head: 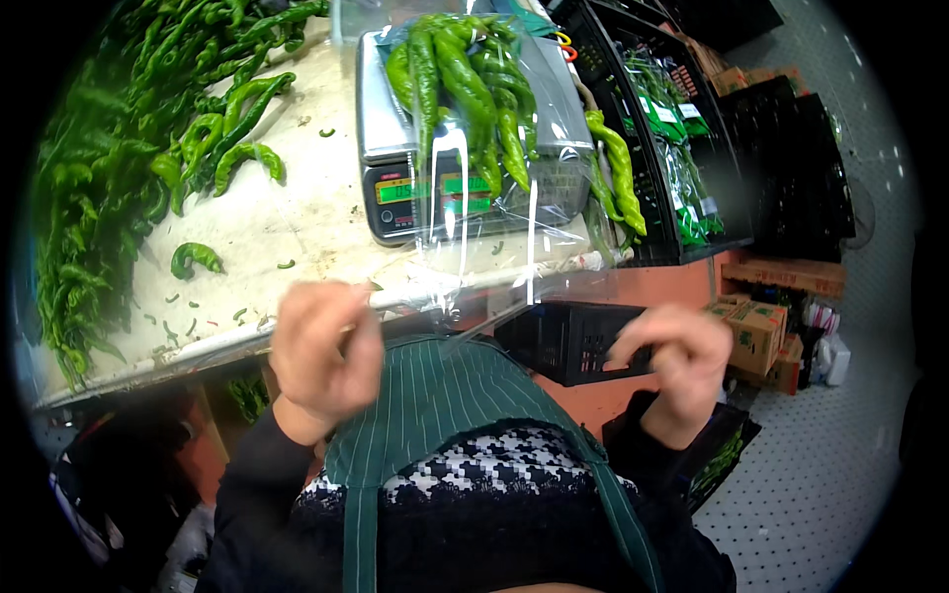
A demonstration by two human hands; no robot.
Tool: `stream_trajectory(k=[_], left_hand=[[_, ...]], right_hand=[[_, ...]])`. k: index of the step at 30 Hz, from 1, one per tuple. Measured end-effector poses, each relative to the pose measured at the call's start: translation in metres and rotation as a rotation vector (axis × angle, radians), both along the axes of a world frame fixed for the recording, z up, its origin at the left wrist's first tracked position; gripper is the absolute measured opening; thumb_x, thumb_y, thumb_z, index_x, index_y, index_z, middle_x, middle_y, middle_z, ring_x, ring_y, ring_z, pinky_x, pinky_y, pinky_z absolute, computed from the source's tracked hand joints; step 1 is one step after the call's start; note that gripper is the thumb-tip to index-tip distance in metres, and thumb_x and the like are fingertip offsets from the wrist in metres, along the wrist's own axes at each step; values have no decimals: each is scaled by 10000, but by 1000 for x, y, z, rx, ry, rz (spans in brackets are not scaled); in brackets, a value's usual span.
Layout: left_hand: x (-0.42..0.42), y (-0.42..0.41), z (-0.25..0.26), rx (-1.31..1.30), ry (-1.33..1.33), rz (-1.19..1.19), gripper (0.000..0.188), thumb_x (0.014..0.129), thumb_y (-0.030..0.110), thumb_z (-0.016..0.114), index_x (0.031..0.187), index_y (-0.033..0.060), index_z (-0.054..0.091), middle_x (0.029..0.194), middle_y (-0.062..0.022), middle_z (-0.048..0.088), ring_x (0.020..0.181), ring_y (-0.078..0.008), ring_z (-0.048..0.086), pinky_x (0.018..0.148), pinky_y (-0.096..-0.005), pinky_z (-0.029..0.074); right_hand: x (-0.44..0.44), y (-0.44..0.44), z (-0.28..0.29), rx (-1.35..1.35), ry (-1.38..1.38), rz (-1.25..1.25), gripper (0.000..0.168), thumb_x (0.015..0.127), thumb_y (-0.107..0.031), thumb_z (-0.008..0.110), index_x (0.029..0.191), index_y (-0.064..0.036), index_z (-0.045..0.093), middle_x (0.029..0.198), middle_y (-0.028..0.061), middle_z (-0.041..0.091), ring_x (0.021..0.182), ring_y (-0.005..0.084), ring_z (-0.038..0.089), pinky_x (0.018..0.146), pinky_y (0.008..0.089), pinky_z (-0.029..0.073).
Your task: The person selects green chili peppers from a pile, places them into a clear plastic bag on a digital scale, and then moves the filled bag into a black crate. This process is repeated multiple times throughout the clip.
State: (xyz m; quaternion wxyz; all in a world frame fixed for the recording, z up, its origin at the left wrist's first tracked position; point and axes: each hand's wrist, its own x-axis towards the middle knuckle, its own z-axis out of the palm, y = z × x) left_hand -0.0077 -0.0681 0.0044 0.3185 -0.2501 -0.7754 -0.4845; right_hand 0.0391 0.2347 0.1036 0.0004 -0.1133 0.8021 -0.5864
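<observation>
My left hand [326, 352] is over the table's front edge, its fingers curled and blurred; whether it grips anything does not show. My right hand [678, 363] hovers apart from the table, right of my apron, with bent, spread fingers and nothing visible in them. Between and beyond them, a clear plastic bag [474, 244] drapes over a digital scale [385, 141] and hangs past the edge toward me. Several long green peppers [463, 81] lie in it on the steel pan. The scale's green displays [397, 194] are lit, partly behind the plastic.
A large heap of green peppers [96, 200] covers the table's left. Pepper scraps [285, 264] dot the pale tabletop [319, 178]. Loose peppers [619, 174] lie right of the scale, beside a black crate [667, 215] of bagged greens. Cardboard boxes [756, 333] and another black crate [567, 341] sit lower.
</observation>
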Motion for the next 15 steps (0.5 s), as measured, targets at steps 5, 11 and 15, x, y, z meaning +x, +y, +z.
stream_trajectory(k=[5, 11, 15], left_hand=[[-46, 3, 1, 475, -470, 112, 266, 887, -47, 540, 1149, -54, 584, 872, -35, 579, 739, -74, 501, 640, -214, 414], [-46, 16, 1, 465, -588, -28, 321, 913, 60, 586, 1210, -50, 541, 857, -4, 564, 714, -64, 489, 644, -203, 409], [-27, 23, 3, 329, -599, 8, 308, 930, 90, 599, 1202, -44, 543, 836, 10, 531, 770, -61, 476, 694, -201, 397]], right_hand=[[-46, 36, -33, -77, -62, -547, 216, 961, -174, 570, 984, 28, 645, 816, 39, 628, 716, 86, 559, 631, 218, 446], [-41, 16, -17, -269, -14, -333, 181, 932, -126, 566, 907, 31, 653, 714, 16, 583, 578, 60, 482, 526, 196, 371], [-27, 0, -2, -35, 15, 51, 109, 797, -61, 655, 737, 29, 651, 692, 52, 605, 589, 92, 528, 535, 231, 394]])
